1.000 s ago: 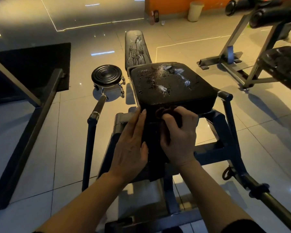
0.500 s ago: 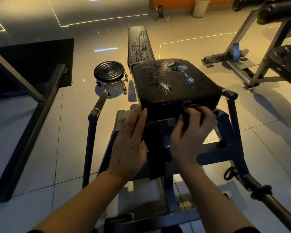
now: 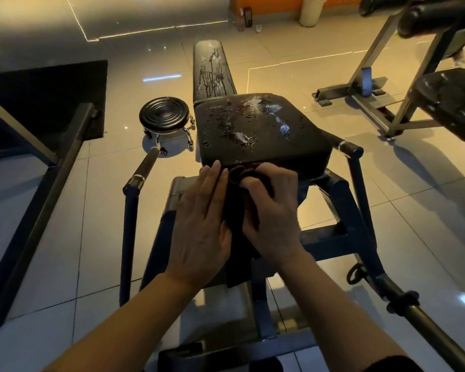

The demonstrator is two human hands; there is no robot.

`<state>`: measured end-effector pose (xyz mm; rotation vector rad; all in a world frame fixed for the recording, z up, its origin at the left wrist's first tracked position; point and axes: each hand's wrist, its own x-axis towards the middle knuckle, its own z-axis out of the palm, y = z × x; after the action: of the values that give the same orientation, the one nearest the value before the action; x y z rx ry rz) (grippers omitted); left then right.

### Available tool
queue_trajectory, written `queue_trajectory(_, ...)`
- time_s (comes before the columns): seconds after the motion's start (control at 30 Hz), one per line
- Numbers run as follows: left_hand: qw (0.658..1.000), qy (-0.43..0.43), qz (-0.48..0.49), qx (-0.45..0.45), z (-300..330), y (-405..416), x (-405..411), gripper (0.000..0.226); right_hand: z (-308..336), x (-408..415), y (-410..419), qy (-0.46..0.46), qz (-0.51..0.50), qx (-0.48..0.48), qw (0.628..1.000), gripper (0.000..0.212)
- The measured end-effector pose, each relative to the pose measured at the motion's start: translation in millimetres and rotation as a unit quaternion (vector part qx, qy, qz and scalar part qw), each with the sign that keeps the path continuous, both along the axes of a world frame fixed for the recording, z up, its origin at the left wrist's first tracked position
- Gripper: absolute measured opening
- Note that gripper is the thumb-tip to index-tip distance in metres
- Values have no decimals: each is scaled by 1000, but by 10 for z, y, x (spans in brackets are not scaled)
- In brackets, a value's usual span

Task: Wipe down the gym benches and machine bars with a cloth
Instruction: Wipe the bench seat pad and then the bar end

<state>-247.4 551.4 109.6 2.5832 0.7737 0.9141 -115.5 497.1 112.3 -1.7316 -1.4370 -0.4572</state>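
Observation:
A black padded bench seat (image 3: 261,130) stands in front of me, wet with droplets and white foam, and its long back pad (image 3: 212,71) stretches away behind it. A dark cloth (image 3: 236,224) hangs down over the seat's near front edge. My right hand (image 3: 274,213) grips a bunched part of the cloth against that edge. My left hand (image 3: 202,224) lies flat with straight fingers just left of the cloth, fingertips at the seat's front edge.
The bench's dark blue frame (image 3: 341,234) has handle bars on the left (image 3: 142,170) and right (image 3: 349,149). A round black stool (image 3: 164,116) stands to the left, another machine (image 3: 446,103) to the right, a black floor mat (image 3: 43,103) far left. The floor is glossy tile.
My right hand went right along the seat's front edge with the cloth, then came back to the middle beside my left hand. The left hand stayed put.

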Motion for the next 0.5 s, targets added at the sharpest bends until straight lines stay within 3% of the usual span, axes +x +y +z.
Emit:
queue_trajectory(0.17,998,25,10,51,21,-23,79,93,64,273,-120,169,-170,78,968,19)
queue_trajectory(0.33,999,4,36,10,-27,-131,162,85,-203,-80,-229,73,6,-89,993,19)
queue_trajectory(0.43,999,13,32,7,-20,-124,139,85,-268,-92,-444,174,-64,-27,982,20)
queue_trajectory(0.5,999,17,35,15,-27,-110,136,88,-165,-29,-517,220,-111,20,969,32)
